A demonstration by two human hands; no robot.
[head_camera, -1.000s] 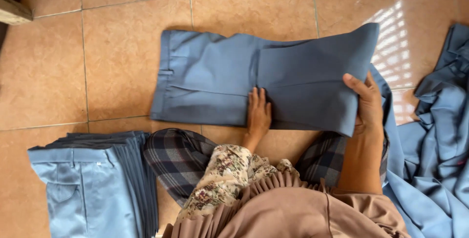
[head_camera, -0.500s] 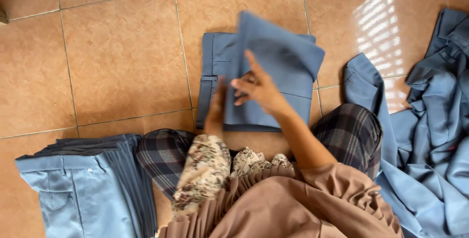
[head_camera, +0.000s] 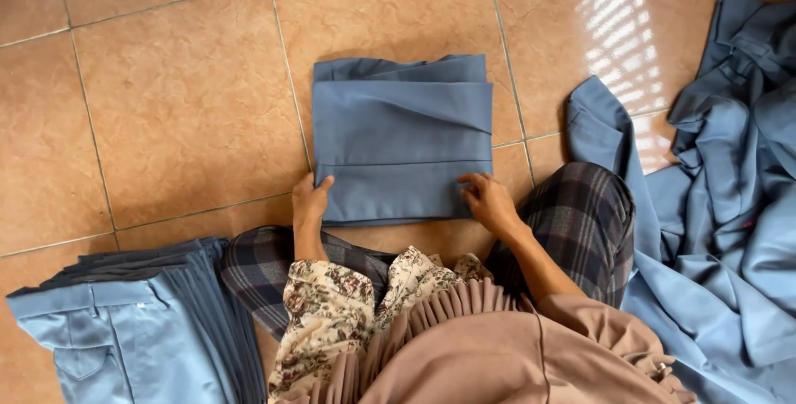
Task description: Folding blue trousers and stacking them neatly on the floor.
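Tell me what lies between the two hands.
In the head view, the folded blue trousers span the stretch: the left hand grips their near left corner, the right hand presses their near right corner, on the tiled floor.
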